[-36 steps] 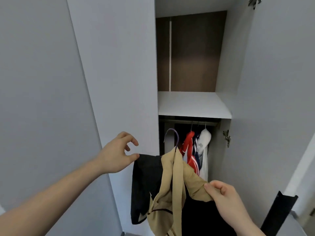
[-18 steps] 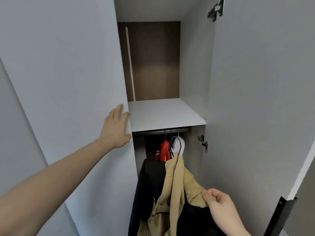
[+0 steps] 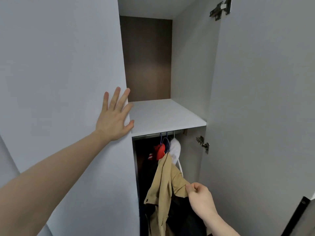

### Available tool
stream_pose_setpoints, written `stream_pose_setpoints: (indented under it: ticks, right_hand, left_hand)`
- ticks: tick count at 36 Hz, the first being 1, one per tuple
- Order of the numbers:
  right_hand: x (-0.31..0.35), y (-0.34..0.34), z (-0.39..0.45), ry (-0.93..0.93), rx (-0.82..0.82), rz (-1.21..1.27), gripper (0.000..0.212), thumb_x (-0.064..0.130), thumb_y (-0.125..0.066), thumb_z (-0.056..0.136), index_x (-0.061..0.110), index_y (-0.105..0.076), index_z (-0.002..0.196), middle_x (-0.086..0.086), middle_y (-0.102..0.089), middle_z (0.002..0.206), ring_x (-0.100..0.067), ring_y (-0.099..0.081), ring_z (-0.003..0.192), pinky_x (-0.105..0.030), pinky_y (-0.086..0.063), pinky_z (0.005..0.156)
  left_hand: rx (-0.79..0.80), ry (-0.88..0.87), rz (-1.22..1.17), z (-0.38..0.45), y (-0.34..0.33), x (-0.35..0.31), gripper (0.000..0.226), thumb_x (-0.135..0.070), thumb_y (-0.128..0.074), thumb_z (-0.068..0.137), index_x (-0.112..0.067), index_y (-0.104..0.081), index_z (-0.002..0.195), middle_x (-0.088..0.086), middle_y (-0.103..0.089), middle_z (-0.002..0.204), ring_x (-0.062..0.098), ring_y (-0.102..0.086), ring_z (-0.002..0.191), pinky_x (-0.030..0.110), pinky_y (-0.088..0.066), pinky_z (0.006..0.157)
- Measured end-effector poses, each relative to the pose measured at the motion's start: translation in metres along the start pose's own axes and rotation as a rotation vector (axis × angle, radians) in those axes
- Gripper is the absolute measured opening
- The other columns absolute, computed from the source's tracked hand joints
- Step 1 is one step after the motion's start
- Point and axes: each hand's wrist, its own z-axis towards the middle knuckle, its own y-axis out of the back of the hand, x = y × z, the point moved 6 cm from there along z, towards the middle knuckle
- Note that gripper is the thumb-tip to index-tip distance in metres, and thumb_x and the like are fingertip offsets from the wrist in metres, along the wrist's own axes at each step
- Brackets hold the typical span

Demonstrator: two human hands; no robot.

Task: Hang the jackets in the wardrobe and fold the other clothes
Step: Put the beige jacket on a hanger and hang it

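Note:
A tan jacket (image 3: 162,188) hangs on a purple hanger (image 3: 165,142) inside the open wardrobe, just under the rail (image 3: 153,134). My right hand (image 3: 199,196) pinches the jacket's right shoulder fabric. My left hand (image 3: 113,114) lies flat with spread fingers on the edge of the left wardrobe door (image 3: 68,82). Behind the tan jacket hang a red garment (image 3: 159,151) and a white one (image 3: 175,149). Dark clothing (image 3: 148,176) fills the space below; whether the purple hook sits on the rail I cannot tell.
A white shelf (image 3: 163,114) spans the wardrobe above the rail, with a brown back panel (image 3: 146,57) behind it. The right door (image 3: 264,116) stands open, with metal hinges (image 3: 202,144) on its inner side. A dark object (image 3: 303,217) shows at the lower right corner.
My left hand rose from beside the dark garment to the left door's edge and flattened there. The tan jacket moved deeper into the wardrobe, up toward the rail, with my right hand still pinching it.

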Motion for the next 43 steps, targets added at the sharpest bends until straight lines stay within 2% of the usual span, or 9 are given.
stream_pose_setpoints:
  ticks: [4, 11, 17, 24, 26, 29, 36, 41, 43]
  right_hand:
    - [0.01, -0.023, 0.019, -0.026, -0.021, 0.031, 0.035, 0.025, -0.052, 0.096, 0.02, -0.035, 0.066, 0.01, -0.036, 0.05, -0.014, -0.035, 0.054, -0.03, -0.032, 0.056]
    - [0.024, -0.064, 0.057, -0.082, -0.008, 0.11, 0.027, 0.023, -0.05, 0.099, 0.016, -0.041, 0.074, 0.0, -0.047, 0.068, -0.017, -0.042, 0.062, -0.03, -0.037, 0.058]
    - [0.032, -0.095, 0.091, -0.107, -0.04, 0.098, 0.031, 0.021, -0.047, 0.098, 0.018, -0.038, 0.069, 0.002, -0.047, 0.065, -0.016, -0.043, 0.058, -0.027, -0.035, 0.053]
    - [0.036, -0.12, 0.122, -0.122, -0.062, 0.09, 0.026, 0.03, -0.045, 0.095, 0.023, -0.049, 0.07, 0.005, -0.059, 0.074, -0.013, -0.054, 0.064, -0.025, -0.035, 0.054]
    - [0.041, -0.127, 0.132, -0.124, -0.044, 0.074, 0.022, 0.033, -0.043, 0.095, 0.022, -0.056, 0.082, 0.003, -0.064, 0.084, -0.014, -0.058, 0.074, -0.025, -0.038, 0.058]
    - [0.048, -0.135, 0.146, -0.149, -0.029, 0.067, 0.027, 0.033, -0.042, 0.096, 0.017, -0.063, 0.101, -0.001, -0.065, 0.099, -0.023, -0.061, 0.089, -0.032, -0.048, 0.078]
    - [0.053, -0.157, 0.162, -0.196, 0.001, 0.043, 0.038, 0.025, -0.047, 0.097, 0.01, -0.062, 0.129, -0.012, -0.065, 0.127, -0.035, -0.061, 0.115, -0.038, -0.046, 0.102]
    - [0.036, -0.175, 0.16, -0.219, 0.038, -0.016, 0.033, 0.023, -0.049, 0.097, 0.005, -0.066, 0.119, -0.013, -0.068, 0.121, -0.034, -0.064, 0.111, -0.029, -0.045, 0.088]
    - [0.03, -0.178, 0.157, -0.203, 0.043, -0.044, 0.031, 0.026, -0.046, 0.099, 0.007, -0.066, 0.113, -0.011, -0.069, 0.112, -0.032, -0.065, 0.104, -0.031, -0.05, 0.088]
  left_hand:
    - [-0.043, 0.017, 0.026, 0.002, -0.007, 0.001, 0.062, -0.057, -0.04, 0.088, -0.015, -0.06, 0.129, 0.011, -0.001, 0.171, 0.037, 0.005, 0.157, 0.062, 0.004, 0.123]
    - [-0.08, 0.032, 0.046, 0.005, -0.016, 0.004, 0.06, -0.056, -0.042, 0.086, -0.017, -0.061, 0.128, 0.01, 0.0, 0.171, 0.036, 0.005, 0.157, 0.062, 0.001, 0.124]
    - [-0.091, 0.031, 0.046, 0.005, -0.018, 0.004, 0.061, -0.058, -0.04, 0.086, -0.018, -0.061, 0.127, 0.01, -0.003, 0.171, 0.037, 0.004, 0.157, 0.062, 0.001, 0.124]
    - [-0.112, 0.024, 0.034, 0.005, -0.019, 0.003, 0.057, -0.054, -0.041, 0.086, -0.017, -0.062, 0.124, 0.01, -0.004, 0.171, 0.036, 0.004, 0.157, 0.062, 0.002, 0.124]
    - [-0.115, 0.023, 0.034, 0.005, -0.02, 0.004, 0.057, -0.054, -0.041, 0.087, -0.016, -0.063, 0.123, 0.01, -0.005, 0.171, 0.037, 0.004, 0.157, 0.062, 0.002, 0.124]
    - [-0.12, 0.02, 0.03, 0.005, -0.019, 0.004, 0.056, -0.054, -0.041, 0.087, -0.016, -0.062, 0.122, 0.01, -0.005, 0.171, 0.037, 0.003, 0.157, 0.062, 0.003, 0.124]
    - [-0.138, 0.015, 0.037, 0.005, -0.022, 0.005, 0.053, -0.052, -0.045, 0.086, -0.016, -0.063, 0.121, 0.009, -0.005, 0.171, 0.037, 0.003, 0.157, 0.062, 0.003, 0.124]
    - [-0.149, 0.002, 0.042, 0.005, -0.023, 0.004, 0.053, -0.051, -0.045, 0.087, -0.015, -0.061, 0.122, 0.006, -0.008, 0.171, 0.038, 0.003, 0.157, 0.062, 0.004, 0.123]
    - [-0.154, -0.003, 0.042, 0.004, -0.023, 0.004, 0.052, -0.051, -0.045, 0.088, -0.015, -0.06, 0.122, 0.006, -0.009, 0.171, 0.038, 0.002, 0.157, 0.062, 0.004, 0.123]
